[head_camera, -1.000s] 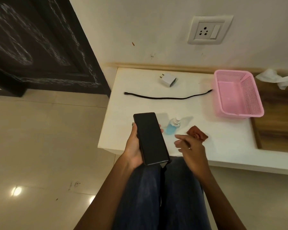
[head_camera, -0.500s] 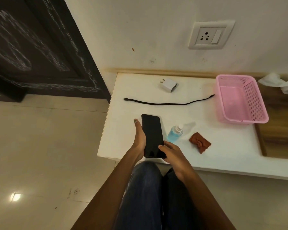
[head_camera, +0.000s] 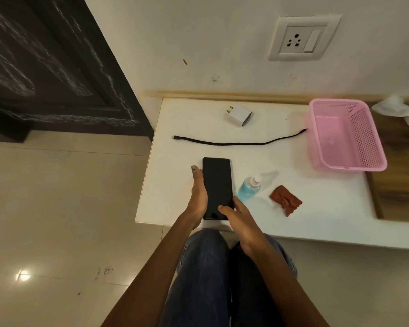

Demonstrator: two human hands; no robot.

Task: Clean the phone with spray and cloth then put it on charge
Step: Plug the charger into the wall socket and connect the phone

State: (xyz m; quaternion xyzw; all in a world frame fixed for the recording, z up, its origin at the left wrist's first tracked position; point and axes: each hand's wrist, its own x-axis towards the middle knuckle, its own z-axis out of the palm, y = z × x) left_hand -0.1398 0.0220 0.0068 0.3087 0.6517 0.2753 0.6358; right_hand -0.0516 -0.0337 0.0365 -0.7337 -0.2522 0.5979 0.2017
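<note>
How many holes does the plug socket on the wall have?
3 in the wall socket: one on top, two below it side by side. The white switch sits just to their right.

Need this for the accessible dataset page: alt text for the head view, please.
Both hands, left and right, hold a black phone at the near edge of a white table. Beside it stand a blue spray bottle and a brown cloth; farther back lie a black cable, a white charger plug and a pink basket, under a wall socket.
</note>
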